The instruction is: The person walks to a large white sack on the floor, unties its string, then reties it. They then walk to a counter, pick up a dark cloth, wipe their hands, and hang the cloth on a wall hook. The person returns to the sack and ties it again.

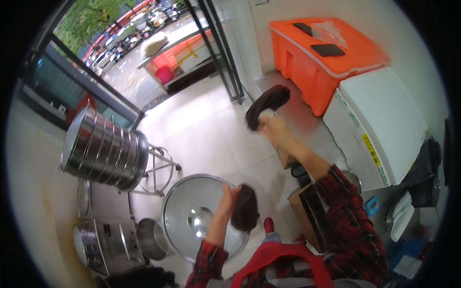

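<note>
My left hand [227, 203] grips a dark brown oblong object [245, 210] above the right side of a large round metal basin [176, 219]. Farther forward and to the right, my right hand [273, 126] is closed around the near end of a second dark oblong object [268, 102], longer and slightly curved. Motion blurs this hand, and what the two objects are made of cannot be made out. A shiny round form [200, 220] shows in the middle of the basin.
A tall metal pot [102, 147] on a wheeled stand is at left, near an open doorway. A smaller metal pot [151, 239] touches the basin's left side. To the right are an orange lidded box [324, 64], a white foam box [381, 118] and an open cardboard box [302, 208].
</note>
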The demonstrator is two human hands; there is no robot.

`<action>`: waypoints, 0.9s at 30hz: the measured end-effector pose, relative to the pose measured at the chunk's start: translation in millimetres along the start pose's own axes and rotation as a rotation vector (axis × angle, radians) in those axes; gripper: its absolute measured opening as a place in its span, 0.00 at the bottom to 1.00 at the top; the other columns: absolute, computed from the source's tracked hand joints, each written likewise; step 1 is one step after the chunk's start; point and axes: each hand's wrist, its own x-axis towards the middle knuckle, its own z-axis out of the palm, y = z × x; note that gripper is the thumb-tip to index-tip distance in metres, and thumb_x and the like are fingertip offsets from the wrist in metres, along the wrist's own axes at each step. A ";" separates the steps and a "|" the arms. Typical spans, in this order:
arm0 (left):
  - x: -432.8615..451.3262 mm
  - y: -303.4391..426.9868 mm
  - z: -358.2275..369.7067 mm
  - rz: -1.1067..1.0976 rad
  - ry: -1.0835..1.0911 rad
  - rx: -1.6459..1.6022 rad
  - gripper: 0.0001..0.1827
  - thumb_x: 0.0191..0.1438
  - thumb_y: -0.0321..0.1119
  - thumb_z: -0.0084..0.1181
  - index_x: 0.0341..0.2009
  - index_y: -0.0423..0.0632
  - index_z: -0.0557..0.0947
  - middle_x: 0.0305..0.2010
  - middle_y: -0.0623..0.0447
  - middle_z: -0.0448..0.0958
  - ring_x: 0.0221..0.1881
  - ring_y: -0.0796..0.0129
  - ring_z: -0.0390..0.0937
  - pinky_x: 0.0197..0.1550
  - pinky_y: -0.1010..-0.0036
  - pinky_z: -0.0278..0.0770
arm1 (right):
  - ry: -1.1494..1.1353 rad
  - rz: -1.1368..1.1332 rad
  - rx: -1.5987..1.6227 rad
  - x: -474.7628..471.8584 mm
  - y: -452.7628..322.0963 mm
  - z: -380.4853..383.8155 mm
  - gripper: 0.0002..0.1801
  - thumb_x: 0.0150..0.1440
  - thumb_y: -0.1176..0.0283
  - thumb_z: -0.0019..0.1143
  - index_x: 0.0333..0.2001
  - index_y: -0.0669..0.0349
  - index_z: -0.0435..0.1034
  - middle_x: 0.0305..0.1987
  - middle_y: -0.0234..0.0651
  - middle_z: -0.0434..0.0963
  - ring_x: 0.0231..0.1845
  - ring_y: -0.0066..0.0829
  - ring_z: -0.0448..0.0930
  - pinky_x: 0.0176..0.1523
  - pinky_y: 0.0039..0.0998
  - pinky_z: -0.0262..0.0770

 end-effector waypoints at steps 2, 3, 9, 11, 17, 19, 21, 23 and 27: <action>23.8 18.5 9.3 0.098 -0.479 -0.381 0.45 0.55 0.70 0.28 0.60 0.42 0.64 0.60 0.43 0.65 0.61 0.58 0.62 0.65 0.66 0.55 | -0.411 -0.319 0.235 -17.5 -80.6 -28.1 0.04 0.49 0.73 0.52 0.30 0.60 0.69 0.31 0.40 0.71 0.36 0.43 0.72 0.37 0.39 0.68; 22.4 19.9 15.3 0.236 -0.369 -0.451 0.45 0.54 0.70 0.28 0.60 0.44 0.64 0.60 0.44 0.65 0.61 0.57 0.62 0.65 0.66 0.56 | -0.427 -0.387 0.269 -34.4 -117.0 -46.8 0.04 0.47 0.73 0.53 0.30 0.59 0.69 0.32 0.38 0.71 0.37 0.41 0.72 0.37 0.38 0.69; -24.1 28.8 31.4 0.544 -0.432 -0.848 0.28 0.60 0.55 0.41 0.53 0.47 0.70 0.53 0.50 0.70 0.53 0.60 0.69 0.57 0.63 0.67 | -0.550 -0.530 0.204 -98.7 -183.5 -140.8 0.06 0.40 0.72 0.53 0.27 0.56 0.69 0.34 0.32 0.70 0.41 0.35 0.72 0.44 0.34 0.69; -50.0 19.3 36.9 0.709 -0.466 -0.799 0.22 0.60 0.48 0.46 0.51 0.45 0.71 0.49 0.51 0.72 0.50 0.62 0.71 0.55 0.66 0.69 | -0.483 -0.493 0.180 -122.5 -187.0 -156.5 0.07 0.38 0.74 0.55 0.26 0.56 0.70 0.34 0.31 0.71 0.41 0.35 0.73 0.44 0.34 0.69; -156.1 -41.0 78.2 1.018 0.153 -0.114 0.12 0.56 0.28 0.47 0.45 0.37 0.74 0.42 0.53 0.75 0.44 0.69 0.71 0.49 0.74 0.68 | -0.341 -0.233 0.246 -181.6 -213.6 -194.8 0.07 0.44 0.79 0.56 0.30 0.60 0.73 0.36 0.37 0.77 0.39 0.39 0.75 0.44 0.35 0.70; -198.6 -63.0 90.8 0.985 0.290 0.176 0.13 0.55 0.26 0.46 0.45 0.36 0.74 0.42 0.50 0.75 0.44 0.69 0.71 0.48 0.74 0.68 | -0.313 0.003 0.400 -180.0 -231.4 -208.4 0.07 0.48 0.81 0.53 0.33 0.62 0.72 0.33 0.38 0.76 0.34 0.33 0.77 0.38 0.30 0.72; -236.1 -84.5 103.5 1.023 0.388 0.346 0.15 0.52 0.22 0.45 0.45 0.36 0.74 0.40 0.44 0.76 0.42 0.63 0.74 0.46 0.71 0.70 | -0.195 0.143 0.646 -167.6 -256.8 -214.7 0.06 0.51 0.81 0.52 0.35 0.65 0.71 0.31 0.37 0.75 0.30 0.27 0.77 0.35 0.25 0.72; -268.8 -102.6 109.9 1.092 0.540 0.481 0.16 0.50 0.21 0.45 0.46 0.37 0.74 0.40 0.43 0.76 0.41 0.59 0.75 0.45 0.69 0.70 | -0.197 0.226 0.898 -154.0 -290.4 -220.4 0.06 0.52 0.79 0.52 0.36 0.66 0.70 0.30 0.36 0.75 0.28 0.23 0.76 0.33 0.23 0.71; -333.9 -137.0 110.3 1.156 0.829 0.667 0.20 0.47 0.18 0.46 0.47 0.39 0.74 0.40 0.41 0.75 0.40 0.50 0.75 0.44 0.67 0.71 | -0.443 0.074 1.042 -131.9 -361.2 -232.6 0.10 0.52 0.76 0.52 0.40 0.66 0.69 0.29 0.32 0.72 0.27 0.18 0.72 0.32 0.19 0.68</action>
